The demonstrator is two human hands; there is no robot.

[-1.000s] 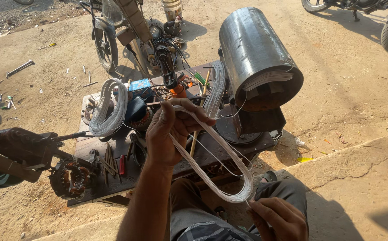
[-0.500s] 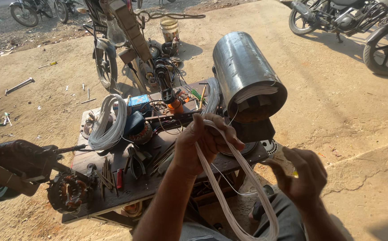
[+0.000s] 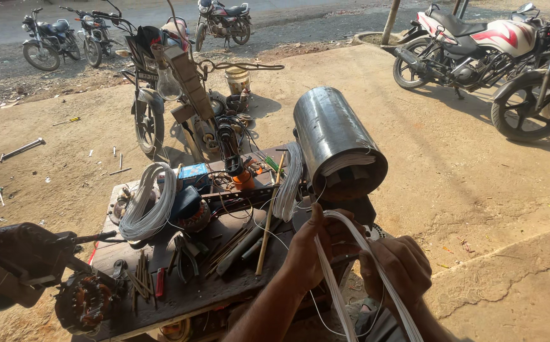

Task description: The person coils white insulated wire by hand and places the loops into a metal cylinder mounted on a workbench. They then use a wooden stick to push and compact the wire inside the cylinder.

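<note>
Head view. Left hand (image 3: 316,250): one, at 6 o'clock, fingers curled shut around a loop of white wire (image 3: 351,278) that runs down to the bottom edge. Right hand (image 3: 396,269): one, just beside at 5 o'clock, fingers closed on the same loop. Steel cylinder (image 3: 335,142): one, lying above the hands, white wire showing at its open end. Worktop (image 3: 193,291): one, dark, littered with tools. Wire coils: two, one (image 3: 148,202) at 9 o'clock on the worktop, one (image 3: 289,180) beside the cylinder. Wooden stick (image 3: 267,221): one, upright-leaning. Wound stator (image 3: 88,303): one, at 7 o'clock. Motorcycles: six in all; nearest one (image 3: 161,82) at 11 o'clock.
</note>
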